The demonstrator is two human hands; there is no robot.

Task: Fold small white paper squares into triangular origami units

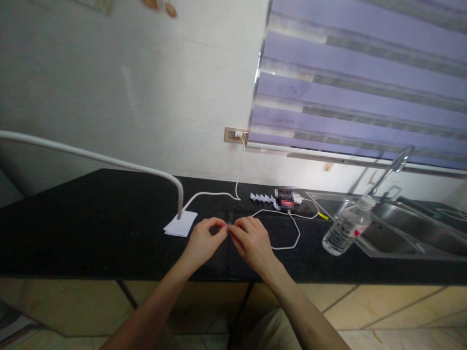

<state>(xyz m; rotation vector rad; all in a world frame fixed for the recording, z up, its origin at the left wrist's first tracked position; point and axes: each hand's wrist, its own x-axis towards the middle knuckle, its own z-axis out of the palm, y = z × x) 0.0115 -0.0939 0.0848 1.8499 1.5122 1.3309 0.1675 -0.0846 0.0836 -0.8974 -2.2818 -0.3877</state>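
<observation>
Over the black countertop (91,228) my left hand (205,239) and my right hand (253,241) meet fingertip to fingertip. Both are closed in a pinch. A tiny pale bit shows between the fingertips, too small and too covered to name. Just left of my left hand lies a small stack of white paper sheets (184,225), slightly fanned. Beyond my right hand, a row of several small folded white paper pieces (263,198) stands on the counter, beside a dark object (286,198) that is pixelated.
A white cable (211,193) runs from the wall socket (233,134) across the counter; more cable loops lie right of my hands. A clear water bottle (346,228) stands by the steel sink (394,228) and faucet (401,158). A white bent tube (109,158) crosses the left side.
</observation>
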